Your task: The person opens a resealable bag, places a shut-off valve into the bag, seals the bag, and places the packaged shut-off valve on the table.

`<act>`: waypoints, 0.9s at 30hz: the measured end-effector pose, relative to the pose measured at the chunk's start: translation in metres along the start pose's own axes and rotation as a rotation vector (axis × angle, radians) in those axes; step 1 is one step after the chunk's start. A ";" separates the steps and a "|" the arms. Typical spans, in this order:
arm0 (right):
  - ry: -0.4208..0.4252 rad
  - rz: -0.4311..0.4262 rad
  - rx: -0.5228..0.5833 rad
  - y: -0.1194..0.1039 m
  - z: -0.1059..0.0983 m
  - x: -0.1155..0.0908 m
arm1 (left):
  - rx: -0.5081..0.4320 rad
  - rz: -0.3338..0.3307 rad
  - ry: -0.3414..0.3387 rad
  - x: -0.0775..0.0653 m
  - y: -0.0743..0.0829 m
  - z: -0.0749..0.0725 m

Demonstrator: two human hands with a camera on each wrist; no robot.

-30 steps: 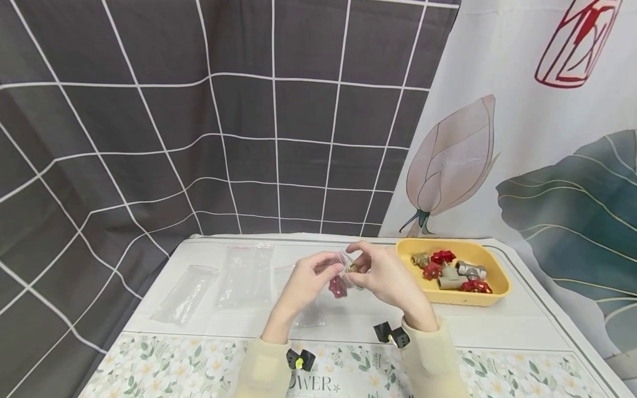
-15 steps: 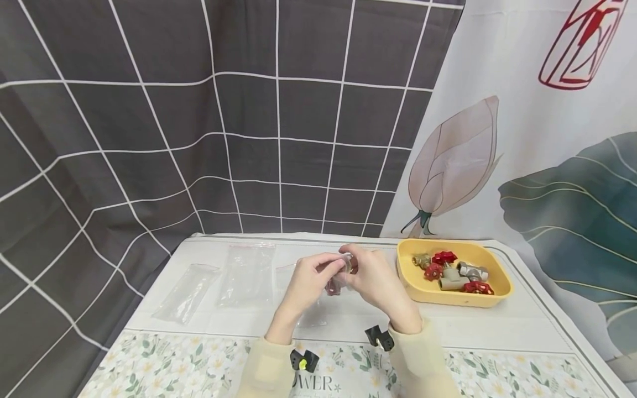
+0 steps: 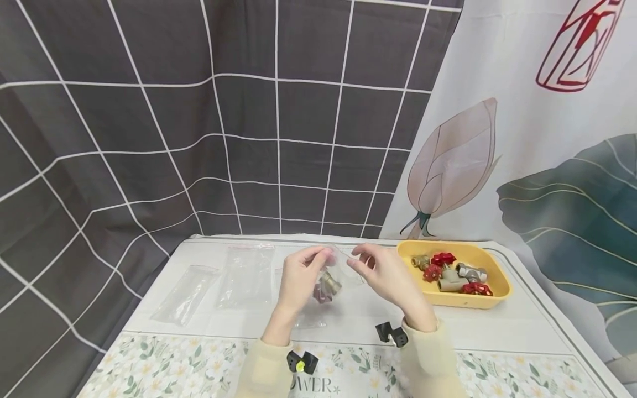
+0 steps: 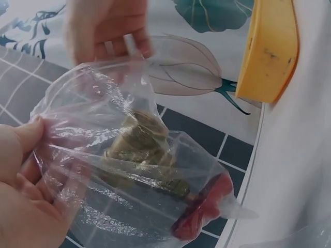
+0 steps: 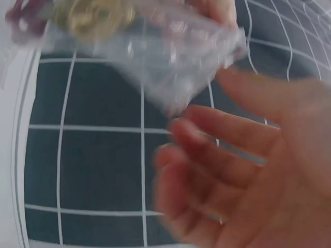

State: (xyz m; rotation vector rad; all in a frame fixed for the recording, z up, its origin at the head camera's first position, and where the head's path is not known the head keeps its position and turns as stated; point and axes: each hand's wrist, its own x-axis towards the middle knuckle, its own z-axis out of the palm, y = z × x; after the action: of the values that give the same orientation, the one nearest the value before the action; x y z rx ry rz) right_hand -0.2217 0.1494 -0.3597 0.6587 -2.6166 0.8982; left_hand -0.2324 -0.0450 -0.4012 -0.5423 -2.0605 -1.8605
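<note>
My left hand pinches a clear plastic bag by its upper edge, thumb in front and fingers behind the film. Inside the bag hangs a brass valve with a red handwheel, the wheel lowest. To the right of the bag, my right hand has its thumb and fingers spread apart. In the right wrist view, the fingertips lie close beside the bag's free edge; whether one touches it I cannot tell.
A yellow tray at the table's right holds several valves and pipe fittings. Flat clear bags lie left of my hands: a narrow bag and a wider bag. Another bag lies partly under my left hand.
My right hand has drawn away to the right and its fingers have parted. The bagged valve now hangs lower and in plainer sight from my left hand, which has shifted slightly left.
</note>
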 end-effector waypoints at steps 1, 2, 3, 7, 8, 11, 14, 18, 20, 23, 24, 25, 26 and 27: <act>-0.027 0.004 -0.009 0.003 -0.002 -0.001 | -0.006 0.007 0.015 0.000 0.000 -0.001; -0.066 0.006 -0.013 0.005 -0.003 -0.002 | -0.011 0.012 0.027 0.001 0.000 -0.001; -0.112 0.009 -0.015 0.008 -0.005 -0.003 | -0.015 0.015 0.035 0.001 0.000 -0.002; -0.272 -0.012 0.028 0.012 -0.008 -0.006 | -0.032 0.006 0.057 0.002 0.001 -0.002; -0.299 -0.022 0.044 0.012 -0.008 -0.007 | -0.033 0.000 0.063 0.002 0.001 -0.003; -0.338 -0.034 0.043 0.012 -0.008 -0.007 | -0.036 -0.005 0.080 0.002 0.002 -0.003; -0.345 -0.019 0.043 0.013 -0.005 -0.006 | -0.047 -0.017 0.088 0.000 0.012 -0.003; -0.322 0.018 0.103 0.015 -0.004 -0.005 | -0.071 -0.030 0.080 -0.002 0.032 -0.004; -0.304 0.019 0.125 0.017 -0.006 -0.005 | -0.070 -0.037 0.075 -0.001 0.036 -0.005; -0.276 0.024 0.134 0.018 -0.011 -0.006 | -0.058 -0.048 0.063 0.000 0.034 -0.007; -0.266 0.024 0.131 0.018 -0.013 -0.007 | -0.048 -0.053 0.061 0.001 0.033 -0.008; -0.257 0.022 0.125 0.019 -0.015 -0.007 | -0.042 -0.059 0.057 0.001 0.029 -0.008; -0.247 0.022 0.116 0.019 -0.017 -0.008 | -0.039 -0.063 0.050 0.002 0.024 -0.009; -0.236 0.022 0.106 0.020 -0.019 -0.009 | -0.041 -0.069 0.044 0.003 0.019 -0.009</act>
State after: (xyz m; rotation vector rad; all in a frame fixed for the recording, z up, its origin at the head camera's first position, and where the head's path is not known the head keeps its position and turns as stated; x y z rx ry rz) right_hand -0.2219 0.1781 -0.3585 0.8096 -2.8019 1.0284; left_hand -0.2266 -0.0525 -0.3824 -0.4423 -2.0410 -1.9400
